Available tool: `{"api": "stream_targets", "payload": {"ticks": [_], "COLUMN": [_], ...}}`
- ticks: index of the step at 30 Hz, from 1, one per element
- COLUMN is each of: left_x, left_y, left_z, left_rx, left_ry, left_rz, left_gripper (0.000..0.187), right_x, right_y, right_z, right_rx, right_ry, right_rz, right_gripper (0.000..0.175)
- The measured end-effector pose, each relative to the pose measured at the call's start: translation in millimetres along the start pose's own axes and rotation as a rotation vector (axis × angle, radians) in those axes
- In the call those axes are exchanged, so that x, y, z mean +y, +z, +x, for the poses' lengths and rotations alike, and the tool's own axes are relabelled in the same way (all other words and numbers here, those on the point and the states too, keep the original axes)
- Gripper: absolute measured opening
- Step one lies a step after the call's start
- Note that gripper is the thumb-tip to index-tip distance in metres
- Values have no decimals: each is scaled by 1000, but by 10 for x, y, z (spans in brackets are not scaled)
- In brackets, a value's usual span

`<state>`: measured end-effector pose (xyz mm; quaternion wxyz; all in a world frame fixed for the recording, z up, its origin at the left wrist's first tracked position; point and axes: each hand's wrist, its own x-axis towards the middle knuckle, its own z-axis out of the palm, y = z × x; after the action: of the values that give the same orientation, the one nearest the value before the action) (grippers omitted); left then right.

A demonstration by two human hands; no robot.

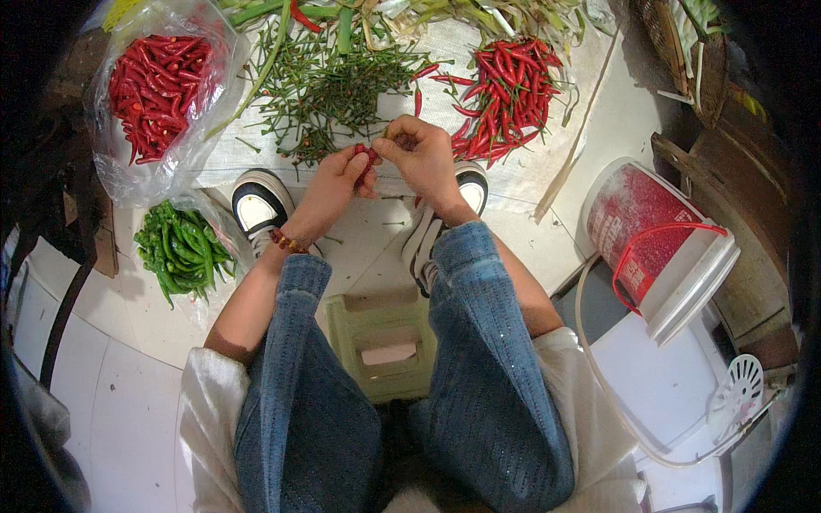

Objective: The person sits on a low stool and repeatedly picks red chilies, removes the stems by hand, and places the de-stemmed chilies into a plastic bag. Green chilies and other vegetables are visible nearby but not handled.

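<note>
My left hand [338, 178] is closed around a few red chillies [364, 157], whose ends show past the thumb. Thumb and fingers of my right hand [423, 160] meet at the tip of these chillies, and small brownish-green bits [404, 141], probably stems, show inside its curled fingers. Just beyond both hands spreads a heap of green chilli stems [346, 90] on a white woven sheet [442, 42]. To the right of it lies a pile of red chillies with stems [513, 90]. A clear plastic bag [221, 64] at the left holds stemless red chillies [160, 96].
Green chillies [183, 247] lie on another plastic bag by my left shoe [260, 202]. Leafy scraps [436, 16] line the sheet's far edge. A red and white bucket [648, 237] lies tipped at the right, above a white surface [660, 372]. A plastic stool [385, 340] stands between my legs.
</note>
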<state>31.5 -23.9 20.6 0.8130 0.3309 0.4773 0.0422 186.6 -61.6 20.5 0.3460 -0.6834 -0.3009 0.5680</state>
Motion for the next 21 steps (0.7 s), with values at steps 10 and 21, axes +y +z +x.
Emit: {"api": "stream_targets", "payload": {"ticks": [10, 21], "left_x": [245, -14], "left_y": [36, -9], "left_z": [-115, -66], "left_rx": [90, 157], "left_ry": [-105, -51], "left_rz": [267, -59], "left_gripper": [23, 20], "right_x": [-53, 332], "right_y": [78, -368], "right_z": [141, 647], "right_rx": [-20, 307], "right_ry": [-938, -309], "right_rz": [-698, -820], "right_gripper": [17, 13]}}
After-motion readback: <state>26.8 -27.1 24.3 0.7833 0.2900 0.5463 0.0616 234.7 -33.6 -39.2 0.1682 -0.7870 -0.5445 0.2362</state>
